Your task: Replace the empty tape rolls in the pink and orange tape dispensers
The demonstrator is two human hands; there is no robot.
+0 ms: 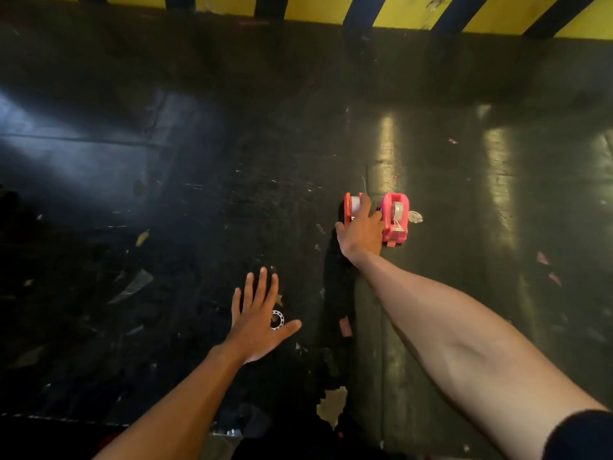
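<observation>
An orange tape dispenser (349, 207) and a pink tape dispenser (395, 218) stand side by side on the dark worktop, right of centre. Each carries a pale roll. My right hand (361, 229) is stretched out and closed over the orange dispenser, covering most of its right side. My left hand (257, 322) hovers lower, near the middle, palm down with fingers spread and nothing in it. A small clear ring with holes, like an empty tape core (277, 319), lies between its thumb and fingers.
The dark worktop (199, 194) is scratched and littered with scraps of paper and tape (132, 285). A yellow and black striped band (398, 9) runs along the far edge. A chipped patch (333, 405) shows near the front edge.
</observation>
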